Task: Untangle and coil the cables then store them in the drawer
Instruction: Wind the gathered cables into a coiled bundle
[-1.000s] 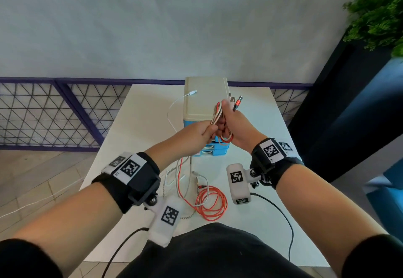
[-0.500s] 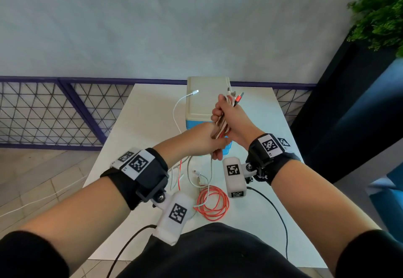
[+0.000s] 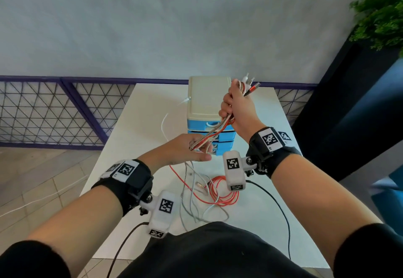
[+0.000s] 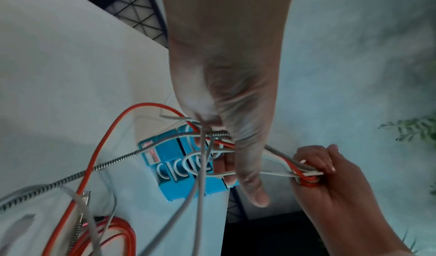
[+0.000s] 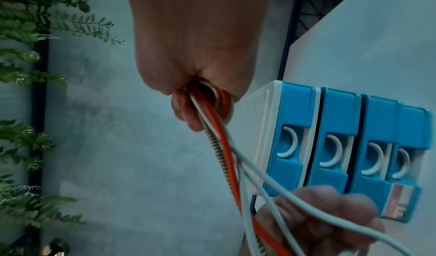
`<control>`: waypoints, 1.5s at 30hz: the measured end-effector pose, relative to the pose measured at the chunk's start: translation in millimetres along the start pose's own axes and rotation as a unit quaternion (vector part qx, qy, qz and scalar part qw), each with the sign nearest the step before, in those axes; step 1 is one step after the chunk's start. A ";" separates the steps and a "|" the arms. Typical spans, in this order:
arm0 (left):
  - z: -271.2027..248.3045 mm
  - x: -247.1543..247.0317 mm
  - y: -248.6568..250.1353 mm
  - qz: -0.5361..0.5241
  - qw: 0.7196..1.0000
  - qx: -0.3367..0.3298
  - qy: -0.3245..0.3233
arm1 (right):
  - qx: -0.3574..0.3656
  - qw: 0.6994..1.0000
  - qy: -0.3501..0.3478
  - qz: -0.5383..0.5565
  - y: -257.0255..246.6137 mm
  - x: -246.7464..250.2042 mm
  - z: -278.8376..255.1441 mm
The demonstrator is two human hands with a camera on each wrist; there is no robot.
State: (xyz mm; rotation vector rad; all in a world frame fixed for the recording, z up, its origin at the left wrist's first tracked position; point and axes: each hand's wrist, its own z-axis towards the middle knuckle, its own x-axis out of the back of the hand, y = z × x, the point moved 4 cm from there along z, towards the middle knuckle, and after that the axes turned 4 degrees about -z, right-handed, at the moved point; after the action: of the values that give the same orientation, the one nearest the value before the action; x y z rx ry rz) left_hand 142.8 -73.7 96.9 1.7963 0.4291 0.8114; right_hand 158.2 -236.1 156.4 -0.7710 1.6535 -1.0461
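My right hand (image 3: 237, 107) is raised in front of the drawer unit (image 3: 207, 97) and grips a bundle of cables (image 3: 209, 136): red, white, grey and braided silver. Their plugs (image 3: 249, 83) stick out above the fist. The bundle slants down to my left hand (image 3: 192, 149), whose fingers are straight, with the cables running between them. In the left wrist view the strands (image 4: 283, 157) stretch from my left hand (image 4: 235, 129) across to the right fist (image 4: 330, 166). Below, the cables hang to a loose red coil (image 3: 222, 195) on the white table (image 3: 135, 147). The blue drawers (image 5: 330, 139) are all closed.
A white cable end (image 3: 185, 99) lies left of the drawer unit. Black wrist-camera leads (image 3: 281, 208) trail over the table's near edge. A dark planter with a green plant (image 3: 381, 12) stands to the right. A purple mesh railing (image 3: 54, 112) runs along the back.
My right hand has lifted up and to the right with the cable ends. My left hand has let go, straightened its fingers and slid down the bundle, so the hands are now apart.
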 end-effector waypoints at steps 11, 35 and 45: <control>-0.2 31.0 -9.0 0.024 0.995 0.009 0.092 | 0.029 0.995 0.079 -0.045 -5.5 9.1 10.0; -6.0 17.0 -6.9 0.172 0.951 0.231 -0.109 | -0.046 0.997 0.022 0.061 0.9 10.9 10.3; 4.7 33.2 -26.6 -0.004 0.994 0.099 0.056 | -0.034 0.997 -0.053 0.035 -10.8 -4.1 2.7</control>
State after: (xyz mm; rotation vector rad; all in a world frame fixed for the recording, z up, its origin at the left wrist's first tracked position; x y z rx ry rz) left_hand 171.9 -46.0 82.1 1.9353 0.6066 0.8917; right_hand 162.1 -237.8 167.5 -0.7939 1.6190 -0.8893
